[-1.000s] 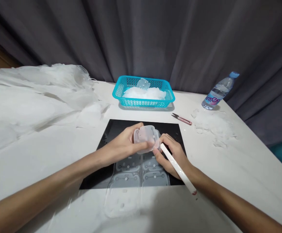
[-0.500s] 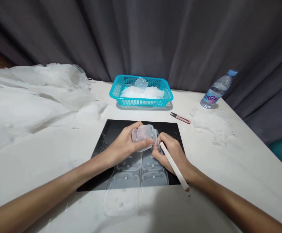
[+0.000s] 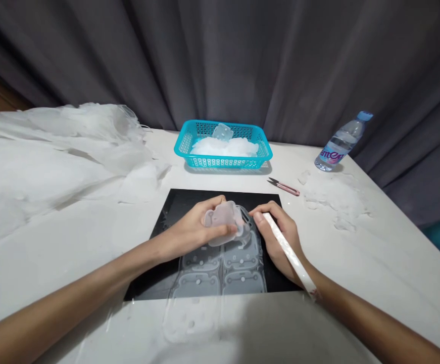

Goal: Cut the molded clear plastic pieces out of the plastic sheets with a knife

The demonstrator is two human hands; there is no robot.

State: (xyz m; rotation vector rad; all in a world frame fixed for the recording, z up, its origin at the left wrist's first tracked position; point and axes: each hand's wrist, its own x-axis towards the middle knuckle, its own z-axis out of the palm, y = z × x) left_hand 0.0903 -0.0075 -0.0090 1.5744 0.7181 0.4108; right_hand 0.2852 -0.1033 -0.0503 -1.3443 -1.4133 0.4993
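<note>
Head view: the left hand (image 3: 199, 225) pinched the piece (image 3: 222, 217) by thumb and fingers above the mat (image 3: 182, 199). The right hand (image 3: 278, 235), nearer the piece's right edge, gripped the tool (image 3: 288, 248), long axis running near right to far left, inner end towards that edge; contact could not be confirmed. The sheet (image 3: 244, 285) lay below, partly on the bench (image 3: 129, 333). Beyond, the basket (image 3: 225, 164) held a translucent pile (image 3: 209, 146); a capped bottle (image 3: 331, 155) stood far right.

A blue-capped bottle (image 3: 343, 144) stands; dark curtain (image 3: 220, 60) hangs behind.
</note>
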